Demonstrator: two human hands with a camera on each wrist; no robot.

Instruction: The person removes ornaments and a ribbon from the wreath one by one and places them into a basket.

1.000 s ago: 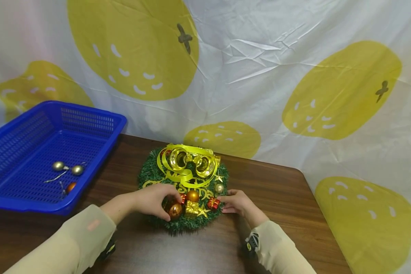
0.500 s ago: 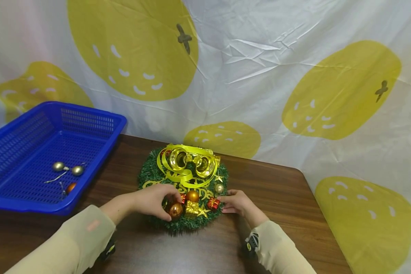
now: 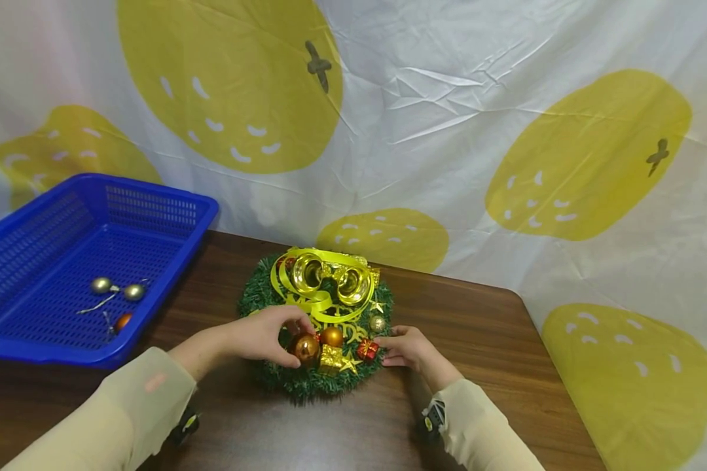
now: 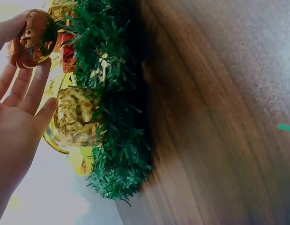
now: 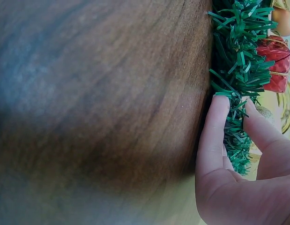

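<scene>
A green tinsel Christmas wreath lies on the table, dressed with gold bells on yellow ribbon, gold lettering and small ornaments. At its near left side, my left hand holds a shiny copper bauble between thumb and fingers; the left wrist view shows the bauble above the tinsel. Beside it sit an orange bauble, a gold gift box and a gold star. My right hand pinches the wreath's right edge next to a red gift box. In the right wrist view, thumb and finger straddle the tinsel.
A blue plastic basket stands at the left, with two gold baubles and an orange bauble inside. Behind the brown wooden table hangs a white cloth with yellow fruit prints.
My left hand has risen slightly and shifted a little away from me and to the right with the copper bauble. The right hand and the wreath stay where they were.
</scene>
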